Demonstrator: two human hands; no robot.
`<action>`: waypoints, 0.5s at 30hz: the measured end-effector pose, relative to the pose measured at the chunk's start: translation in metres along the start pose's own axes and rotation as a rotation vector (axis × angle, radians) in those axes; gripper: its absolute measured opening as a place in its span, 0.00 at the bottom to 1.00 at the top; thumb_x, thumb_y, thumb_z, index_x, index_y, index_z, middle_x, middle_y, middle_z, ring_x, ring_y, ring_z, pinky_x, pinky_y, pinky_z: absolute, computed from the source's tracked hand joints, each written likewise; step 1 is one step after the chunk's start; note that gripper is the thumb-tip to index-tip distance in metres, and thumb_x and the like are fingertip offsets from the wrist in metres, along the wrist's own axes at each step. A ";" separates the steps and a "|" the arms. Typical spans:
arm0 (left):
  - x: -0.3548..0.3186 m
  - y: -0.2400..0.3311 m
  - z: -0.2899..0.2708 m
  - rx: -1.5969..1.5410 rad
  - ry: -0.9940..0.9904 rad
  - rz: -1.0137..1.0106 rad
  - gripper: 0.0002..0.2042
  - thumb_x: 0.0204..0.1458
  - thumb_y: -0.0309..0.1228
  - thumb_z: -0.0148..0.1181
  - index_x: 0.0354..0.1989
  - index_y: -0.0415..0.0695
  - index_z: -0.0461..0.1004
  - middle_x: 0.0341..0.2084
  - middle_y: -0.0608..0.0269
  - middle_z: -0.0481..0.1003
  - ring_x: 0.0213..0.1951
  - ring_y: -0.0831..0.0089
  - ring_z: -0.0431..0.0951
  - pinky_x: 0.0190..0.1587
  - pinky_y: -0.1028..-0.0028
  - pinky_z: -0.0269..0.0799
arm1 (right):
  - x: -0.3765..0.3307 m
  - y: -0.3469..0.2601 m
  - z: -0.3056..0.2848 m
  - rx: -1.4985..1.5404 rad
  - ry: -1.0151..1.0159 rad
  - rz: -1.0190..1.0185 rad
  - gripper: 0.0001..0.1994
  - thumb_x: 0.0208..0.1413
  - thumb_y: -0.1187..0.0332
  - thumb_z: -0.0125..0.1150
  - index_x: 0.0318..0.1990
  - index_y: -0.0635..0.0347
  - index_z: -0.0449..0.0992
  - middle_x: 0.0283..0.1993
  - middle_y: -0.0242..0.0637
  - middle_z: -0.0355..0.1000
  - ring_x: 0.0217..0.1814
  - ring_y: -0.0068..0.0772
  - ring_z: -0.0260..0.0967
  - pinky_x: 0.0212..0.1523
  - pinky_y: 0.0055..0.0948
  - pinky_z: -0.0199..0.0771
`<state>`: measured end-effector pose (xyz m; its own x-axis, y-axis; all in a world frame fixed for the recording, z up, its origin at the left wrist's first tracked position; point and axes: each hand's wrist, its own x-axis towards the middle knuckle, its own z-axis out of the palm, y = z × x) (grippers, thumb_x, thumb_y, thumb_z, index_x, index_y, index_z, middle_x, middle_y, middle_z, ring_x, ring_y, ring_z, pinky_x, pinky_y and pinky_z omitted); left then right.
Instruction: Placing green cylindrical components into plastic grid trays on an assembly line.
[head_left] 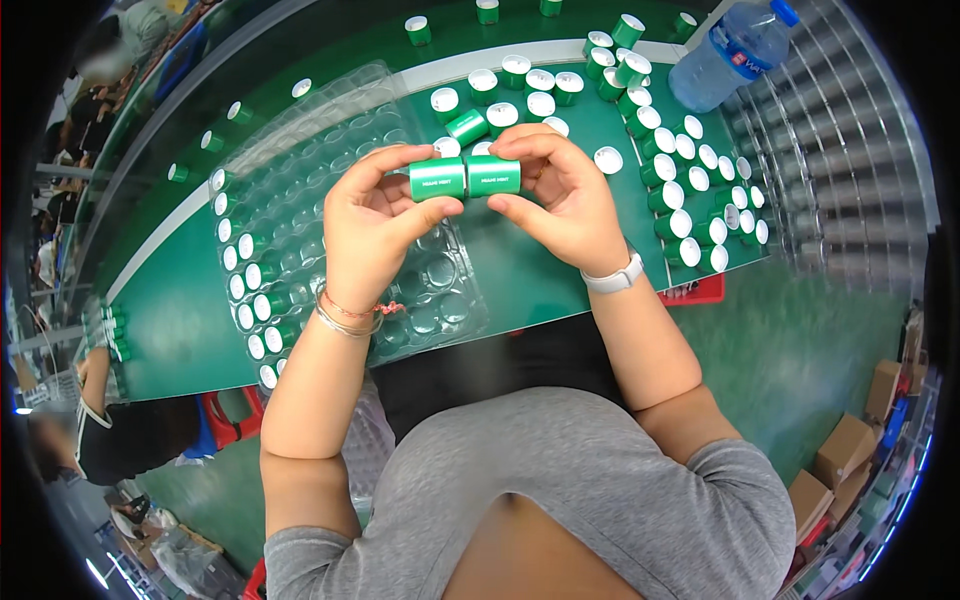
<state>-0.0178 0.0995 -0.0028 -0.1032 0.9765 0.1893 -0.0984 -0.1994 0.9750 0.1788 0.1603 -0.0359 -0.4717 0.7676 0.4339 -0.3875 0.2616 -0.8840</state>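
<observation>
My left hand (385, 200) pinches a small green cylindrical can (437, 181) between thumb and fingers. A second can (495, 178) of the same kind is gripped by my right hand (565, 195). Both cans lie sideways, end to end, with a thin gap or seam between them, above the green table. Beneath my left hand lies a clear plastic tray (440, 270) with rows of round pockets; similar cans (262, 305) fill part of its left side. Beyond my hands several white-topped green cans (502, 117) stand on the table, and one (467, 126) lies on its side.
More cans (680, 222) stand in rows on the right, beside a metal wire rack (825, 150). A large blue-capped water bottle (735, 55) stands at the back right. Along the far side, a dark belt (350, 50) carries spaced cans. Another person (130, 435) sits at the left.
</observation>
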 end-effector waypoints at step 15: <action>-0.003 0.007 -0.002 0.037 -0.047 -0.194 0.18 0.57 0.24 0.57 0.56 0.33 0.69 0.46 0.56 0.73 0.43 0.69 0.79 0.45 0.72 0.80 | -0.002 -0.006 0.002 0.061 0.110 0.155 0.12 0.55 0.78 0.63 0.46 0.66 0.70 0.44 0.38 0.70 0.39 0.28 0.74 0.35 0.21 0.73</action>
<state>-0.0197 0.0949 0.0037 -0.0389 0.9992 0.0021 -0.0757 -0.0051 0.9971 0.1804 0.1562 -0.0306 -0.4415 0.8560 0.2691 -0.3657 0.1022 -0.9251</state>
